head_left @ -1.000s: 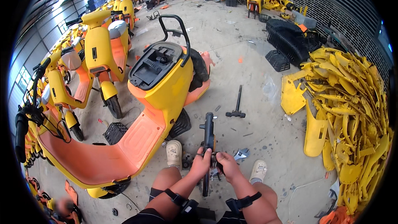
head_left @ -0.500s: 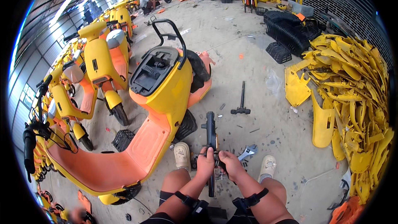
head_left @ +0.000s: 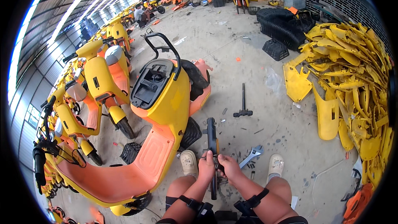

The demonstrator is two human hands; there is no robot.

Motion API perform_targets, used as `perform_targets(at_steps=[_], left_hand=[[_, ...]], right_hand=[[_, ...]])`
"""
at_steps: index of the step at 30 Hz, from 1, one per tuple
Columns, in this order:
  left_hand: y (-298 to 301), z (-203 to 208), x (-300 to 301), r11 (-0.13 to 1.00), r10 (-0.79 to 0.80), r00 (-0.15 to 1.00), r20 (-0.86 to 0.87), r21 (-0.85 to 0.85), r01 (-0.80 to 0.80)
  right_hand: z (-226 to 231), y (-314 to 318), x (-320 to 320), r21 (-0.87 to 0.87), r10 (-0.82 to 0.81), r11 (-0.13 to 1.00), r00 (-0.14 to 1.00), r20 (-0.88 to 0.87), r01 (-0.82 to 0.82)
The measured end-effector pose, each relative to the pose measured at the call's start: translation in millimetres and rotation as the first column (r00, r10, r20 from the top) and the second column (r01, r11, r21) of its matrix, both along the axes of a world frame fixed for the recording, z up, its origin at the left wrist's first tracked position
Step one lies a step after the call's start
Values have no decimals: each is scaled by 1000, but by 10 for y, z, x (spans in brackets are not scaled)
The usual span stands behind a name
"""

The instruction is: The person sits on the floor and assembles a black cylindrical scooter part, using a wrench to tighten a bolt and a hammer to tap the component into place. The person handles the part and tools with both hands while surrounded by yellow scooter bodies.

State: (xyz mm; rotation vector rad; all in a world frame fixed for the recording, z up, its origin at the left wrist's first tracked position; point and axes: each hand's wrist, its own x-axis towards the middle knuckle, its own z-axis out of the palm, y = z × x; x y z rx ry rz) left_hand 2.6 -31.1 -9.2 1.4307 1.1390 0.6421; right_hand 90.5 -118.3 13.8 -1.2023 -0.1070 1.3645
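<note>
At the lower centre of the frame, a long, narrow black bar-shaped part with an orange patch on its side (head_left: 211, 132) stands nearly vertical in the picture, its long axis running from just above the hands to below them. The left hand (head_left: 206, 168) overlaps its middle, fingers curled in; whether they grip the bar is hidden. The right hand (head_left: 230, 169) sits just right of it, fingers closed around a small dark piece (head_left: 219, 166) that shows between the two hands. The left hand is thus the nearer to the bar's axis. Right of the hands lies a silver adjustable wrench (head_left: 253, 153), its head towards the upper right; above them, a black T-shaped part (head_left: 243, 104) lies on the grey concrete floor (head_left: 265, 116), well apart from both hands.
</note>
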Motion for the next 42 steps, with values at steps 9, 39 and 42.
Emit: perform_targets(at_steps=[9,39,42], left_hand=[[13,-23,-6,997,41,996,-82,-60,-46],[8,-38,-44,996,-6,1000,24,88,4],[8,-33,-43,982,-14,1000,6,189,13]], right_hand=[[-49,33,5,7,-12,1000,1000,3,12],[-58,-18,-32,61,-7,998,987,-158,17],[-43,-31,-41,76,-12,997,985,-172,26]])
